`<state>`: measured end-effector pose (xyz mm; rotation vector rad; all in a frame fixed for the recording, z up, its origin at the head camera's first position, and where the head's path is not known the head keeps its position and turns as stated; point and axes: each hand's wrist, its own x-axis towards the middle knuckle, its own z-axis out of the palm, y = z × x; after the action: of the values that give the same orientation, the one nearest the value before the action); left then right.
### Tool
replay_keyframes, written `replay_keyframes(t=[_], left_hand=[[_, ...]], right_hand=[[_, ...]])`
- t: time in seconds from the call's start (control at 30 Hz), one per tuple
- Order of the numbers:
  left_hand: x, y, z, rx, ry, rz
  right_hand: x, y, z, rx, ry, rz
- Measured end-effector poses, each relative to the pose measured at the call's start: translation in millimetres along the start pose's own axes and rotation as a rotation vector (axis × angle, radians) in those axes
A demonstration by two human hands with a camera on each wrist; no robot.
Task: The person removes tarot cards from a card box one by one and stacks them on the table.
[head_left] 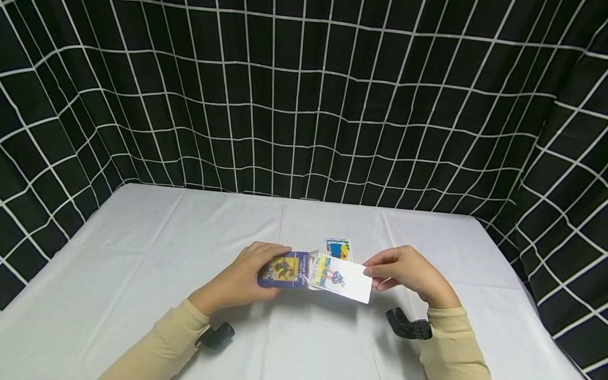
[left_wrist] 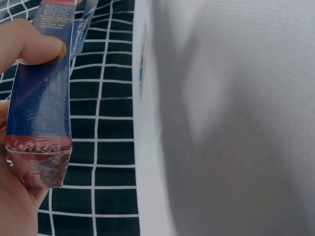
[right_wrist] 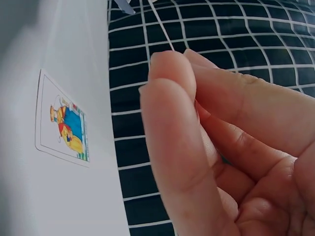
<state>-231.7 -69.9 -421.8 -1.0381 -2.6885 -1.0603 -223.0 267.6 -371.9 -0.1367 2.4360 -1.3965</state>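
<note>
My left hand (head_left: 249, 272) grips a purple tarot card box (head_left: 285, 270), held sideways above the table with its opening toward the right. In the left wrist view, the thumb presses the narrow side of the box (left_wrist: 42, 98), and clear wrap shows at its bottom end. A tarot card (head_left: 349, 278) stands partly out of the box's open end. My right hand (head_left: 404, 272) pinches that card's outer end between thumb and fingers; the right wrist view shows it edge-on as a thin line. Another tarot card (head_left: 338, 248) lies face up on the table behind it.
A white cloth covers the table (head_left: 157, 253). Black curtains with a white grid (head_left: 304, 95) stand behind it and on both sides. Black wrist devices (head_left: 409, 324) are strapped to both forearms.
</note>
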Motion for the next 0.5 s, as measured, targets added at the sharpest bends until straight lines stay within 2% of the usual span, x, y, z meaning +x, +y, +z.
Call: replay_keyframes(t=[0.33,0.5], left_hand=[[-0.8,0.6,-2.3,-0.008,0.007,-0.021],[-0.5,-0.3,-2.3,-0.003,0.013,-0.012]], right_hand=[[-4.9,0.1,-10.4,0.061,0.009,-0.023],[-8.4,0.3,-14.5,0.100,0.013,-0.037]])
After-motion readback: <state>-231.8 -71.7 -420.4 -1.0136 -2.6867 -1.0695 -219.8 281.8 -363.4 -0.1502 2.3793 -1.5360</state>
